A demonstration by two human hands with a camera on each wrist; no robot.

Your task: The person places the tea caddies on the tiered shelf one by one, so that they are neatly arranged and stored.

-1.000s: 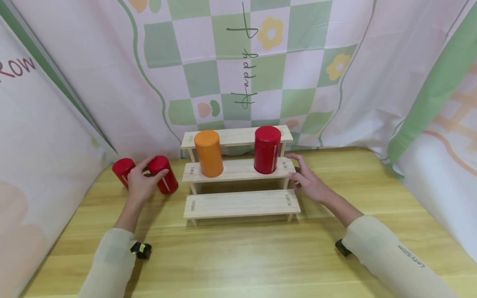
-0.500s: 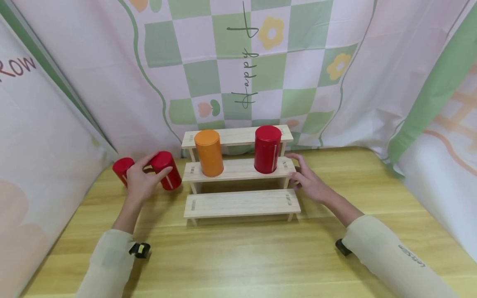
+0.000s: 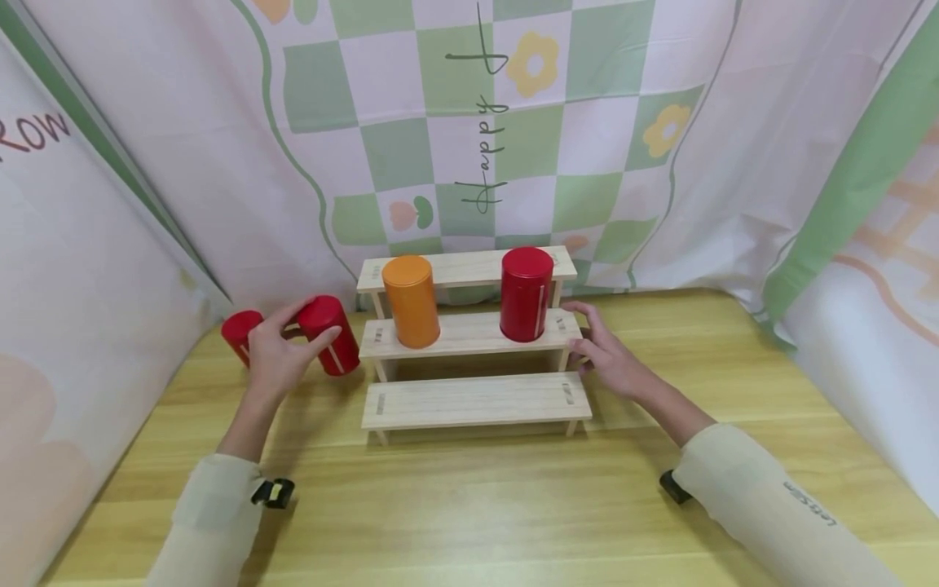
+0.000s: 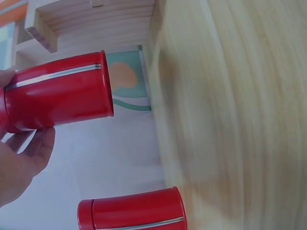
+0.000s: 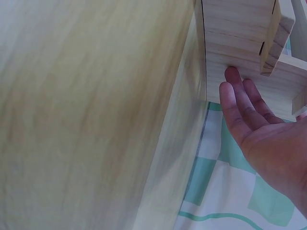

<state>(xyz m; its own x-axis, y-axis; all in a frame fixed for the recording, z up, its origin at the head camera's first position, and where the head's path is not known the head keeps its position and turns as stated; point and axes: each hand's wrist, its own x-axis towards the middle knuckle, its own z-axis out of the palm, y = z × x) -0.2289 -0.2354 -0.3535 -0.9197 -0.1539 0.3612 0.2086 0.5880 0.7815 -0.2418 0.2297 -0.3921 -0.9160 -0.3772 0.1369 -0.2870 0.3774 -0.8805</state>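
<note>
My left hand point(image 3: 279, 356) holds a red tin canister point(image 3: 335, 349) near its lid, thumb on one side and fingers on the other. In the left wrist view the canister point(image 4: 62, 93) hangs clear of the table, its base above the wood. Another red canister point(image 3: 238, 333) stands at the far left, partly behind that hand. At the right end of a three-step wooden display shelf point(image 3: 477, 402), my right hand point(image 3: 609, 355) grips the middle step between thumb and index finger. Its other fingers point(image 5: 235, 110) extend loosely beneath, in the right wrist view.
An orange canister point(image 3: 412, 306) stands at the left of the middle step, and a red canister point(image 3: 524, 302) stands toward its right end. The light wooden table point(image 3: 469, 514) extends in front of the shelf. Patterned curtains point(image 3: 601, 163) hang behind and on both sides.
My left hand has raised the red canister off the table and shifted it slightly right toward the shelf. My right hand and the shelf stay in place.
</note>
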